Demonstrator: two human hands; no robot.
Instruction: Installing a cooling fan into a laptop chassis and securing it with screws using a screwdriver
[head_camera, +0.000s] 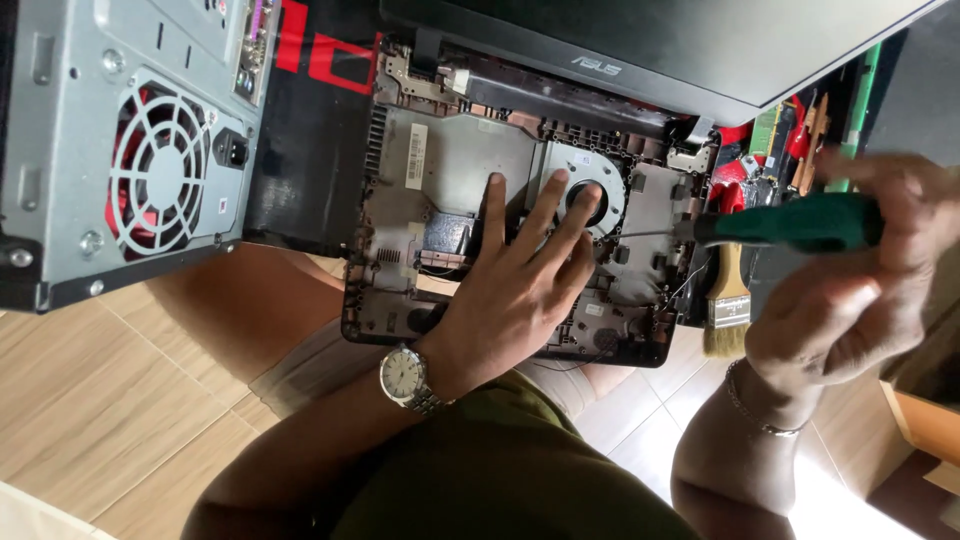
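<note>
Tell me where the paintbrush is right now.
In the head view the paintbrush lies right of the opened laptop base, bristles toward the person, just below the green-handled screwdriver held in the right hand.

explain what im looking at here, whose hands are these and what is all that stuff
This is one picture from a camera worn on a person's head, looking down at their own two bare hands. There is no robot.

The left hand, with a wristwatch on its wrist, lies flat on an opened laptop base, its fingers spread beside the round cooling fan. The right hand, slightly blurred, holds a green-handled screwdriver whose thin shaft points toward the fan area.

The laptop seems to rest over the person's lap, with its dark screen lid open at the top. On the left stands a grey desktop computer case showing a fan grille. A small paintbrush lies by the laptop's right edge. Below is a tan tiled floor.
</note>
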